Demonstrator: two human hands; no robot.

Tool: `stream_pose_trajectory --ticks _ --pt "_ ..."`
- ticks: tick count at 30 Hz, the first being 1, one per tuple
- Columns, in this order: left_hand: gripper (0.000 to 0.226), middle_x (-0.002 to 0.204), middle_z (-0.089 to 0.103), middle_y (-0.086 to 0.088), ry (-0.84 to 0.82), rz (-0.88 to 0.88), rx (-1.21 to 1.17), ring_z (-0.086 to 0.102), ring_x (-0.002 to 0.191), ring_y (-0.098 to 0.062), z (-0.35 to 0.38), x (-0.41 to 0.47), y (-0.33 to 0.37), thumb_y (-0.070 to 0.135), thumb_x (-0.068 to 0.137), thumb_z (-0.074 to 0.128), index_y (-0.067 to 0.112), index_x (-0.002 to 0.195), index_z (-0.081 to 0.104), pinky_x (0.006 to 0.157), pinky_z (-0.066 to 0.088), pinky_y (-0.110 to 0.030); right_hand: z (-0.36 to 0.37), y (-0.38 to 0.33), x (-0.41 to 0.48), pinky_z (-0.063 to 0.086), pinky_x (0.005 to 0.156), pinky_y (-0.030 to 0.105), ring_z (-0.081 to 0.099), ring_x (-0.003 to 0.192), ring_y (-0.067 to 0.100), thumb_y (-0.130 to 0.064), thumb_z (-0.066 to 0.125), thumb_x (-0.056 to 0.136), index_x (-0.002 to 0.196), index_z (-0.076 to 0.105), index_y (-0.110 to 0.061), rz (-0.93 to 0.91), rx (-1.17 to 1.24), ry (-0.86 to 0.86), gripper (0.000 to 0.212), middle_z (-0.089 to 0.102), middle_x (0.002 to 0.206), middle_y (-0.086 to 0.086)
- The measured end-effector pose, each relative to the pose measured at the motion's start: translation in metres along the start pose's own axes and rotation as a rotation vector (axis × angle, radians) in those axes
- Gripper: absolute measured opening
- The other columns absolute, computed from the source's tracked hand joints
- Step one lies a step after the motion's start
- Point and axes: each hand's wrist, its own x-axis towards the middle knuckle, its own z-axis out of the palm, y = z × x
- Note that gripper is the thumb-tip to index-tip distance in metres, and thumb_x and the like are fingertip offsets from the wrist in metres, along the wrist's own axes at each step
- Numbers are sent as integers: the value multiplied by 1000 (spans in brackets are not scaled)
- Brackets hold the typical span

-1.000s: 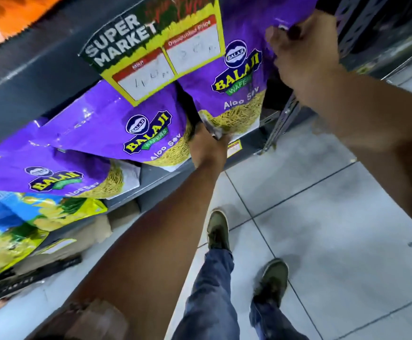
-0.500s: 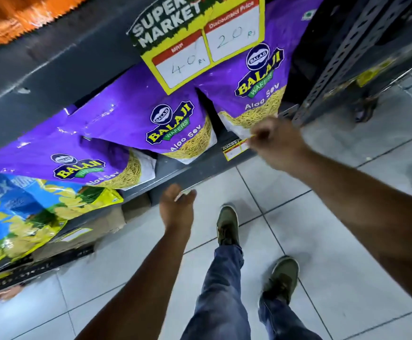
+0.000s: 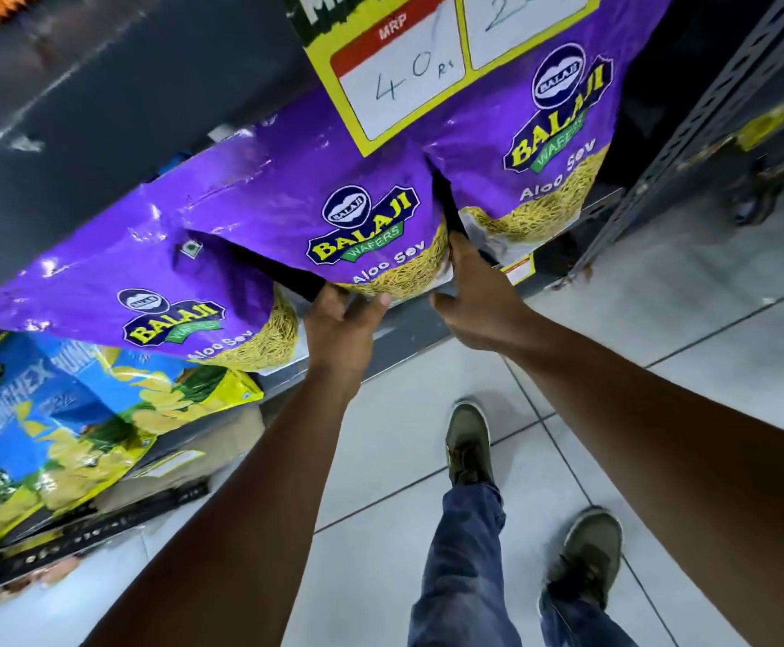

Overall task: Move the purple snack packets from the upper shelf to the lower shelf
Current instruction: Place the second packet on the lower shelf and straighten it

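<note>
Two feet in olive shoes (image 3: 469, 441) stand on the pale tiled floor (image 3: 689, 413), nearest the camera, with both forearms extending forward and upward from the lower edge of the view. Beyond them, the left hand (image 3: 341, 326) cups the lower edge of the middle purple packet (image 3: 334, 212), thumb at the front and fingers hidden beneath it; this looks like a supporting hold, though whether it is a firm clamp cannot be told. The right hand (image 3: 476, 296) has its fingers pushed into the gap between the middle purple packet and the right purple packet (image 3: 549, 147), pressed against the middle packet's right edge, apparently to seat and square it upright on the shelf ledge (image 3: 409, 319). A third purple packet (image 3: 147, 291) leans at the left, overlapping blue and yellow packets (image 3: 68, 422) on the level below. Farther up, a yellow price card (image 3: 409, 72) hangs over the packets from the dark shelf (image 3: 124, 77) above. Compared with half a second earlier, both hands have risen from open air in front of the ledge to contact the middle packet, and the camera has moved closer to the shelving.
</note>
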Motion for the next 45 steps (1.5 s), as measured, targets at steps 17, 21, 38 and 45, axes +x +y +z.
stream_pose_trajectory --ticks 17,21,38,45 --pt "36 95 56 17 -394 -179 -47 56 73 20 116 -39 36 -11 86 48 24 92 55 73 45 -6 -105 44 -15 40 83 27 54 116 35 -13 58 80 127 42 -6 94 -114 331 51 59 127 15" --pt "44 99 58 -1 -384 -175 -54 47 66 -6 133 -22 45 1 67 48 10 110 54 62 39 -22 -119 50 3 48 95 33 61 113 25 -12 60 78 136 34 -26 31 -89 202 65 61 130 -2" --pt "72 118 54 8 -486 -149 16 50 92 -6 141 -6 49 1 58 45 17 129 44 91 49 -47 -122 52 19 48 101 44 58 118 30 -23 61 73 132 41 -27 139 25 322 62 62 128 1" --pt "95 115 38 6 -508 -184 66 37 73 11 147 -2 41 4 57 42 21 148 22 82 42 -35 -129 49 20 46 104 46 55 121 30 -21 60 70 133 39 -24 164 22 331 66 59 131 3"
